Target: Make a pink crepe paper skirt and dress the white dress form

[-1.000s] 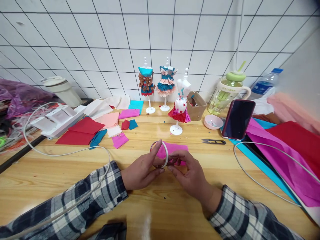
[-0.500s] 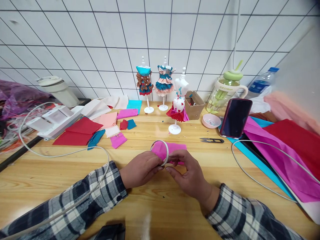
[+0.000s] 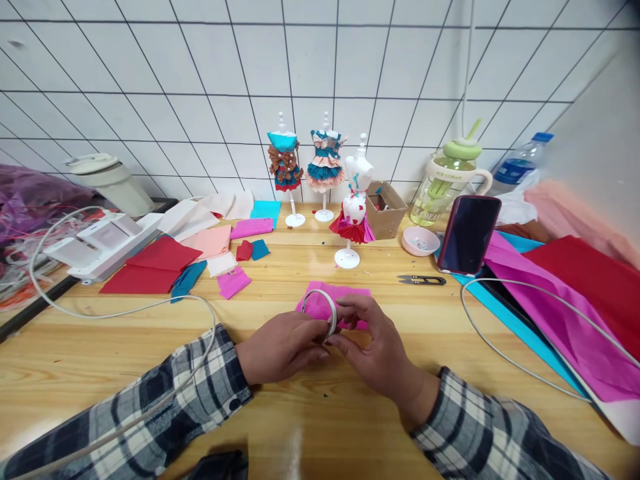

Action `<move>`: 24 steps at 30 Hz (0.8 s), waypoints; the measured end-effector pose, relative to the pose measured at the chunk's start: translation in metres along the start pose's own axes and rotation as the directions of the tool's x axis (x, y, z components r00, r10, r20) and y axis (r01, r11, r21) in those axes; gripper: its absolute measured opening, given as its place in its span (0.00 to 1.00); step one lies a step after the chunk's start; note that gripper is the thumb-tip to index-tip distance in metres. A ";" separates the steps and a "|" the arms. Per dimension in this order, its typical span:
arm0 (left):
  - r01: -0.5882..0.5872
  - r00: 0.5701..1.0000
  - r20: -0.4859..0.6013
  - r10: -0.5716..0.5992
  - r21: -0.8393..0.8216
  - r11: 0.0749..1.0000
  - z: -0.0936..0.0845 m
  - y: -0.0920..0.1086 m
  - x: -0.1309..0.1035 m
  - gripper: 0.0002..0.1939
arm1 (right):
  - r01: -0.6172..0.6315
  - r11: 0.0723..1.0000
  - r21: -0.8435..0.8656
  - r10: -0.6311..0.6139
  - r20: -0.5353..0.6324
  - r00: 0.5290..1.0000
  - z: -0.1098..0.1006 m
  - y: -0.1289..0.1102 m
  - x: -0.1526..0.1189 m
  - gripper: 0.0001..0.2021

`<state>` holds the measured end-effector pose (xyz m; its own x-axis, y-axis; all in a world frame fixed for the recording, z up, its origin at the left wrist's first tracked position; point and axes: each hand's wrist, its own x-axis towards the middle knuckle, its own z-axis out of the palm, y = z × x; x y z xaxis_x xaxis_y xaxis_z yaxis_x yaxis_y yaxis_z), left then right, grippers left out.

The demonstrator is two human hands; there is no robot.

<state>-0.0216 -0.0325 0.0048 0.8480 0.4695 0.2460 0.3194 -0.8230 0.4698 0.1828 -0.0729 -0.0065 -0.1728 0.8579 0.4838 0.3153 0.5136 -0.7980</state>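
A thin white ring, looking like a narrow roll of tape (image 3: 332, 308), stands on edge between my hands. My left hand (image 3: 283, 343) has its fingers closed at the ring's lower side. My right hand (image 3: 377, 347) pinches the ring's lower right edge with thumb and fingertips. Under and behind the ring, a bright pink piece of cloth (image 3: 353, 294) lies flat on the wooden table (image 3: 310, 427). The fingers cover part of the ring and of the cloth.
Three small dress forms (image 3: 347, 257) in cloth dresses stand behind. Thread snips (image 3: 423, 280), a pink bowl (image 3: 421, 241) and a propped phone (image 3: 469, 233) are on the right. Cloth scraps (image 3: 155, 263) and a power strip (image 3: 107, 250) lie left. A white cable (image 3: 213, 333) crosses my left sleeve.
My right thumb and fingertips have come in against the ring, where a small gap showed before. The ring has shifted slightly, and the whole view has moved a little.
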 end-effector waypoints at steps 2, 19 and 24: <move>0.021 1.000 -0.007 -0.021 -0.011 1.000 0.002 0.000 0.000 0.10 | 0.010 1.000 -0.008 -0.010 0.002 1.000 0.000 0.000 0.000 0.22; 0.142 0.987 -0.116 -0.114 0.271 0.952 0.007 0.003 -0.002 0.11 | -0.173 0.985 -0.025 0.173 0.005 0.985 0.003 -0.001 0.004 0.11; 0.173 0.983 -0.114 -0.140 0.362 0.916 0.010 0.005 -0.003 0.11 | -0.243 0.970 0.014 0.242 0.041 0.969 0.005 -0.003 0.005 0.09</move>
<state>-0.0182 -0.0411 -0.0021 0.7406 0.6139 0.2730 0.5923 -0.7884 0.1662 0.1761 -0.0703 -0.0031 -0.1299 0.9565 0.2610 0.3351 0.2901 -0.8964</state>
